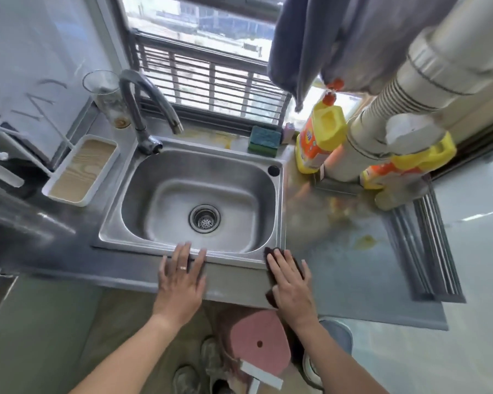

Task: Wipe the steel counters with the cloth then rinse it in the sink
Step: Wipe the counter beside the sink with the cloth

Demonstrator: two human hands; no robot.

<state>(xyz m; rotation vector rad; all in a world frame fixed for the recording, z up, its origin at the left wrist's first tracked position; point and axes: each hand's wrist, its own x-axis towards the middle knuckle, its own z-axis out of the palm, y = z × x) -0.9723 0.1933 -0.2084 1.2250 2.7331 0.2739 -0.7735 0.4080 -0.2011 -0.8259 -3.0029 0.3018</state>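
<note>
The right hand lies flat, fingers spread, pressing the dark brown wiping cloth onto the near edge of the grey steel table beside the sink's front right corner, while the left hand braces open-palmed, fingers spread and holding nothing, on the front rim. Wiping well probably means keeping even palm pressure and working outward toward the yellowish stains farther right. The stainless steel sink beyond stands empty for the rinse, under the curved metal tap.

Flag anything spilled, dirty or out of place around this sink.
Yellow-brown stains mark the steel counter: one blotch right of the sink, a smear behind it by the sponge. The right hand presses the cloth short of them.
</note>
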